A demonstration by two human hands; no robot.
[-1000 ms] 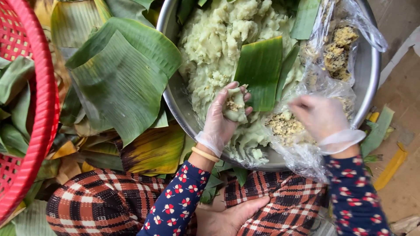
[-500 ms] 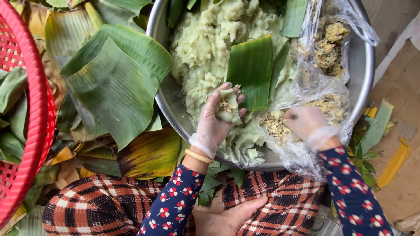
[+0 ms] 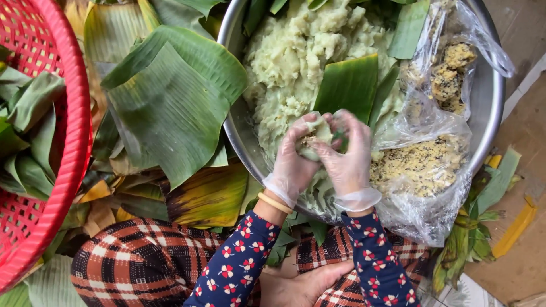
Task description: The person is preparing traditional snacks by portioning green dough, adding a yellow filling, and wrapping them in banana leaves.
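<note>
currently a pale green dough lump (image 3: pixel 316 135), soft and uneven with crumbly yellow filling showing at its centre, sits between both gloved hands; left hand (image 3: pixel 296 162) cups it, right hand (image 3: pixel 348 153) pinches its edge.

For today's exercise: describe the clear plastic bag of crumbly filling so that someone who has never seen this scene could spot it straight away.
Start at the big round metal bowl heaped with pale green dough. Along its right side lies a crumpled clear plastic bag, draped over the rim beside the gloved right hand. It alone is see-through and holds yellowish speckled crumbs, unlike the smooth dough and green leaves around it.
</note>
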